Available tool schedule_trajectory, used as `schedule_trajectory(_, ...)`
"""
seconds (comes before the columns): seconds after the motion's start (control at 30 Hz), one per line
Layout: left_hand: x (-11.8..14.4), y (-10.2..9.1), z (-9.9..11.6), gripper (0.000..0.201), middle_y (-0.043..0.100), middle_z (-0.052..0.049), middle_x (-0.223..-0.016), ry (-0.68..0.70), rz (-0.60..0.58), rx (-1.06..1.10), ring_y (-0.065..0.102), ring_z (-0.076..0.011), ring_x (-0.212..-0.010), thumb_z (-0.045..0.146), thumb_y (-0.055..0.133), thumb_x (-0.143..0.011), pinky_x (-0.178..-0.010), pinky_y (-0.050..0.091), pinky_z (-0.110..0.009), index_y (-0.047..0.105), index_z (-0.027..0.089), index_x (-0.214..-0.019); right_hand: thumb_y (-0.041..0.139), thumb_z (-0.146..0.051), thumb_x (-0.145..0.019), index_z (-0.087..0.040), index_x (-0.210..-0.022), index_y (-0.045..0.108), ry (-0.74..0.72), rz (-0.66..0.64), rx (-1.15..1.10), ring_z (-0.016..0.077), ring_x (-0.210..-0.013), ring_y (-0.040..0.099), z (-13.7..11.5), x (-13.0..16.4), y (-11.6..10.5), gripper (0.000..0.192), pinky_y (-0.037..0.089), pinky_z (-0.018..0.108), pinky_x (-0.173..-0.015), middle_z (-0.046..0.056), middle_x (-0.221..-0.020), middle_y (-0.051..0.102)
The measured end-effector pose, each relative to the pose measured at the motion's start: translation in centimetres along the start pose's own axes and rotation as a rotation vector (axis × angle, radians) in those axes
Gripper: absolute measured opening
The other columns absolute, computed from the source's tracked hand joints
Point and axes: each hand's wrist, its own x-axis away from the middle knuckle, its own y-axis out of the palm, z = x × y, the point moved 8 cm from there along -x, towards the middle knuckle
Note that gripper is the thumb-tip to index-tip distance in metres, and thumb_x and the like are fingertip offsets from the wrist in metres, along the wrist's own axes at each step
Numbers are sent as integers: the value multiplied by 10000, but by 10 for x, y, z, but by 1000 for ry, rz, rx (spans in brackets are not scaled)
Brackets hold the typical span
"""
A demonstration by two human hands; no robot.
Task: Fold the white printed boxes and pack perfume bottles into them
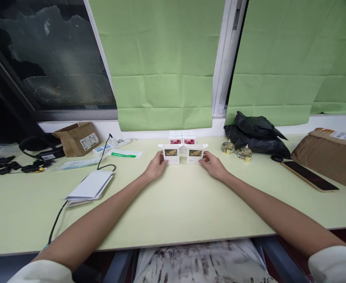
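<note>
We have two small white boxes standing side by side on the table [173,204], top flaps still open. Our left hand [155,167] grasps the left box [171,154]; our right hand [213,165] grasps the right box [194,154]. Behind them two pink-labelled boxes [182,138] already stand closed, so we judge the work about half done.

The near half of the table [173,212] lies bare between both forearms, giving open passage up to the two front boxes [183,154]. Behind these, two pink boxes [182,139] and the wall block the way. A white booklet [91,186] with cable [102,159] crowds the left; two small bottles [236,149], a black bag [257,135] and a phone [308,175] crowd the right.
</note>
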Motion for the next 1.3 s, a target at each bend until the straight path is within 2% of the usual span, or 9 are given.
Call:
schedule_trajectory(0.4,3,0,4,604,619,-146,-1392,-25,-1,-12,686,-225,-1179,174,610,-914,-1083,564,-457,385,199,-1473,640,-312,-952,-238,-1260,614,24,-17,43,199,-906,703,-1,0,-2,317,547,354,-876,69,-1234,760)
schedule_trajectory(0.6,4,-3,3,719,559,-156,-1384,-50,29,-45,638,-237,-1207,229,700,-852,-1083,543,-438,336,194,-1471,698,-268,-905,-234,-1343,567,34,-58,-1,184,-917,718,5,0,-1,459,576,342,-867,89,-1318,722)
schedule_trajectory(0.67,7,-7,7,725,566,-149,-1331,-68,52,-139,627,-259,-1197,278,739,-828,-1065,538,-450,356,189,-1437,723,-252,-879,-225,-1387,532,40,-68,-20,183,-926,726,9,-1,-2,543,588,343,-867,110,-1357,692)
schedule_trajectory(0.8,16,-21,23,562,604,-160,-1226,-123,102,-591,607,-349,-1189,413,752,-816,-981,535,-483,464,183,-1240,734,-233,-852,-220,-1440,483,50,-73,-54,185,-951,729,17,-1,-5,639,604,341,-851,137,-1422,629)
schedule_trajectory(0.9,24,-17,31,337,665,-179,-1131,-178,-36,-769,649,-379,-1096,495,607,-919,-887,540,-482,521,200,-1059,715,-225,-855,-214,-1448,474,53,-72,-66,184,-955,725,20,-1,-6,640,606,336,-842,140,-1396,631)
schedule_trajectory(1.07,29,-11,41,268,738,-151,-1022,-175,-172,-820,709,-344,-982,500,539,-947,-858,534,-428,574,235,-924,689,-220,-844,-209,-1435,483,47,-78,-59,180,-943,716,18,0,-6,626,602,324,-831,133,-1347,646)
schedule_trajectory(1.17,28,-33,43,252,767,-137,-944,-243,-245,-862,728,-334,-882,487,648,-862,-825,534,-416,614,239,-893,660,-209,-840,-209,-1415,486,48,-77,-37,176,-943,706,16,2,-6,600,594,311,-817,124,-1326,648)
schedule_trajectory(1.23,26,-67,44,269,770,-144,-880,-317,-271,-905,732,-364,-885,451,763,-747,-840,529,-439,636,230,-829,642,-196,-833,-205,-1381,495,58,-66,-9,166,-908,693,15,3,-7,568,580,302,-790,110,-1289,650)
schedule_trajectory(1.3,24,-115,45,312,775,-176,-960,-373,-246,-952,721,-418,-994,421,815,-684,-891,515,-486,659,214,-857,640,-191,-815,-201,-1307,524,79,-42,32,158,-851,670,16,5,-9,505,556,296,-756,85,-1213,656)
